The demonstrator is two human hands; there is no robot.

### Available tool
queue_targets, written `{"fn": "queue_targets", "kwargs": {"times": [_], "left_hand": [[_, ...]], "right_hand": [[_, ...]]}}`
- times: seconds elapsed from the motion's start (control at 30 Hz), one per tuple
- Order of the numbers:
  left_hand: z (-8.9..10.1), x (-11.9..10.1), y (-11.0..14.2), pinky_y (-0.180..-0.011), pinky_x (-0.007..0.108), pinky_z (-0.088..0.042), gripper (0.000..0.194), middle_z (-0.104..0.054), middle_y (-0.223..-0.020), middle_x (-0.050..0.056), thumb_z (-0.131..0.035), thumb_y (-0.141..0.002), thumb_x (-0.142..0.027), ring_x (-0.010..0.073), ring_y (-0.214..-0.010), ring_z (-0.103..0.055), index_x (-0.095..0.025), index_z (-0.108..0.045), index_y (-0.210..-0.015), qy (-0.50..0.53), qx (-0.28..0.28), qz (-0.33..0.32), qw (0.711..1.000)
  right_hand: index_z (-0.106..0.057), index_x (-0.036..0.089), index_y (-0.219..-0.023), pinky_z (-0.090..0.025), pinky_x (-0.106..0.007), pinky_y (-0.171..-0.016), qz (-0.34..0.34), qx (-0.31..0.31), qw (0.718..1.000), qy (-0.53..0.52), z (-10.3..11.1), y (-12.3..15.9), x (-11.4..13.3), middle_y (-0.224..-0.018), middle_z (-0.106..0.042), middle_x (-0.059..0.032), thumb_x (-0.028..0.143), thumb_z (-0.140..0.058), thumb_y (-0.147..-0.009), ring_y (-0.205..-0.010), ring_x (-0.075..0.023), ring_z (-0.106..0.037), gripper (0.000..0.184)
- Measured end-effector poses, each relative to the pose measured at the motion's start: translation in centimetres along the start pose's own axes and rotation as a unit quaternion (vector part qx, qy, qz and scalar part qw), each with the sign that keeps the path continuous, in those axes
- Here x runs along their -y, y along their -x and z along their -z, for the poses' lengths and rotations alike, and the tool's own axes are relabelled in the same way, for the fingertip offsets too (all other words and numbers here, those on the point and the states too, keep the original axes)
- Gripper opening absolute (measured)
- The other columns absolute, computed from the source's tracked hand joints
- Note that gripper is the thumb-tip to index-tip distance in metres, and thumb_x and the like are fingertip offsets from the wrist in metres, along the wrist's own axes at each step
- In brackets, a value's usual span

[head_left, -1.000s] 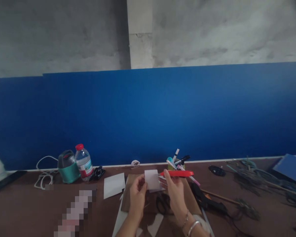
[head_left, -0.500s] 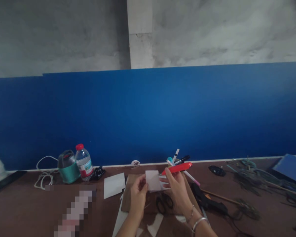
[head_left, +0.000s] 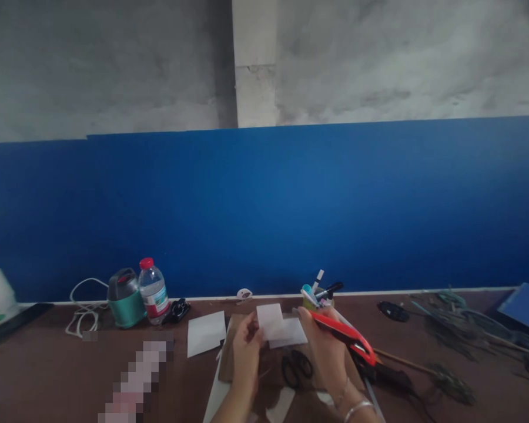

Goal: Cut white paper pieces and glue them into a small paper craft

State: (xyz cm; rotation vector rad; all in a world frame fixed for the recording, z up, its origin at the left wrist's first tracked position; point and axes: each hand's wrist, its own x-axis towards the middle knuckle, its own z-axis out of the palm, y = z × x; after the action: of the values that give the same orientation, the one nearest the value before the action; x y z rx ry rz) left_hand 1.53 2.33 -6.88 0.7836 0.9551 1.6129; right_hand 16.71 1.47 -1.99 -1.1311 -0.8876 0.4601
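My left hand (head_left: 247,349) pinches a small white piece of paper (head_left: 268,319) by its left edge. Behind and to the right of it, another white paper piece (head_left: 293,333) shows, partly overlapped. My right hand (head_left: 328,349) is closed around a red utility knife (head_left: 344,332), whose front end points left toward the papers. Black-handled scissors (head_left: 297,368) lie between my hands on a brown board (head_left: 268,376). Below them is a white paper scrap (head_left: 281,404).
A white sheet (head_left: 206,333) lies left of the board. Further left stand a red-capped water bottle (head_left: 154,294) and a teal container (head_left: 127,305) beside a white cable (head_left: 86,317). Behind my right hand is a pen holder (head_left: 309,301); a black glue gun (head_left: 392,377) and dried stems (head_left: 454,329) lie right.
My right hand has drawn back from the papers and turned the red knife, so its rear end now slants down to the right. My left hand keeps hold of the paper.
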Motion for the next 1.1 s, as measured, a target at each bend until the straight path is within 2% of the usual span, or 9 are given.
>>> {"fn": "queue_targets", "kwargs": {"times": [0.07, 0.13, 0.23, 0.33, 0.43, 0.53, 0.7, 0.87, 1.1], "left_hand": [[0.0, -0.2, 0.1, -0.069, 0.032, -0.053, 0.054, -0.072, -0.093, 0.010, -0.077, -0.059, -0.033, 0.0255, -0.085, -0.068, -0.015, -0.067, -0.109, -0.005, -0.003, 0.005, 1.000], [0.0, -0.2, 0.1, -0.069, 0.031, -0.053, 0.051, -0.072, -0.093, 0.010, -0.077, -0.060, -0.034, 0.0247, -0.084, -0.068, -0.015, -0.068, -0.107, -0.014, -0.002, 0.004, 1.000], [0.0, -0.2, 0.1, -0.072, 0.032, -0.053, 0.047, -0.072, -0.092, 0.010, -0.078, -0.060, -0.034, 0.0241, -0.084, -0.068, -0.015, -0.069, -0.102, -0.019, 0.005, -0.006, 1.000], [-0.1, -0.1, 0.0, -0.071, 0.031, -0.052, 0.045, -0.071, -0.088, 0.008, -0.078, -0.060, -0.033, 0.0235, -0.082, -0.067, -0.015, -0.068, -0.100, -0.007, 0.015, -0.005, 1.000], [-0.5, -0.2, 0.1, -0.068, 0.029, -0.051, 0.044, -0.070, -0.086, 0.007, -0.078, -0.060, -0.031, 0.0220, -0.078, -0.067, -0.014, -0.068, -0.100, 0.003, 0.022, 0.001, 1.000], [-1.1, -0.5, 0.6, -0.067, 0.028, -0.051, 0.041, -0.069, -0.081, 0.005, -0.077, -0.061, -0.032, 0.0205, -0.075, -0.066, -0.015, -0.068, -0.096, -0.001, 0.022, 0.002, 1.000], [-1.7, -1.3, 1.4, -0.069, 0.030, -0.051, 0.039, -0.068, -0.078, 0.003, -0.078, -0.060, -0.032, 0.0209, -0.076, -0.065, -0.016, -0.068, -0.093, 0.011, 0.019, 0.011, 1.000], [-1.8, -1.3, 1.5, -0.070, 0.030, -0.051, 0.038, -0.066, -0.075, 0.001, -0.079, -0.060, -0.032, 0.0192, -0.074, -0.064, -0.016, -0.067, -0.092, 0.028, 0.027, 0.012, 0.999], [-1.6, -0.8, 1.2, -0.072, 0.031, -0.051, 0.037, -0.070, -0.082, 0.006, -0.077, -0.064, -0.031, 0.0209, -0.078, -0.065, -0.015, -0.065, -0.095, 0.025, 0.049, 0.002, 0.999]], "right_hand": [[-0.054, 0.023, -0.064, -0.044, -0.029, -0.062, 0.019, 0.023, 0.999, 0.025, -0.3, 0.9, 0.1, -0.057, -0.053, 0.0056, 0.042, -0.075, -0.067, -0.057, -0.0150, -0.049, 0.029], [-0.063, 0.022, -0.079, -0.048, -0.030, -0.070, 0.019, 0.060, 0.998, 0.017, -0.5, 1.7, 0.0, -0.074, -0.064, 0.0006, 0.042, -0.070, -0.072, -0.071, -0.0187, -0.058, 0.023], [-0.068, 0.022, -0.094, -0.051, -0.029, -0.077, 0.009, 0.117, 0.993, 0.001, -0.7, 2.6, -0.2, -0.094, -0.070, -0.0036, 0.040, -0.071, -0.073, -0.088, -0.0222, -0.063, 0.028], [-0.069, 0.023, -0.093, -0.052, -0.028, -0.073, 0.024, 0.143, 0.989, 0.017, -0.7, 3.2, -0.3, -0.092, -0.071, -0.0030, 0.036, -0.072, -0.073, -0.084, -0.0215, -0.065, 0.025], [-0.068, 0.023, -0.086, -0.053, -0.029, -0.070, 0.057, 0.164, 0.984, 0.034, -0.8, 3.5, -0.4, -0.083, -0.070, -0.0021, 0.035, -0.066, -0.079, -0.078, -0.0205, -0.065, 0.015], [-0.066, 0.022, -0.079, -0.053, -0.029, -0.065, 0.048, 0.172, 0.983, 0.035, -0.8, 3.8, 0.1, -0.075, -0.068, -0.0014, 0.038, -0.066, -0.079, -0.071, -0.0194, -0.063, 0.016], [-0.065, 0.022, -0.078, -0.052, -0.028, -0.061, 0.030, 0.170, 0.985, 0.021, -0.8, 4.2, 1.1, -0.073, -0.068, -0.0016, 0.039, -0.067, -0.078, -0.069, -0.0196, -0.064, 0.017], [-0.065, 0.021, -0.080, -0.052, -0.028, -0.059, 0.039, 0.170, 0.984, 0.034, -0.9, 4.1, 0.4, -0.073, -0.068, -0.0016, 0.040, -0.066, -0.079, -0.066, -0.0190, -0.063, 0.019], [-0.064, 0.022, -0.077, -0.054, -0.028, -0.058, 0.027, 0.138, 0.990, 0.011, -1.6, 4.6, 0.9, -0.071, -0.069, -0.0022, 0.044, -0.066, -0.078, -0.065, -0.0194, -0.064, 0.022]]}}
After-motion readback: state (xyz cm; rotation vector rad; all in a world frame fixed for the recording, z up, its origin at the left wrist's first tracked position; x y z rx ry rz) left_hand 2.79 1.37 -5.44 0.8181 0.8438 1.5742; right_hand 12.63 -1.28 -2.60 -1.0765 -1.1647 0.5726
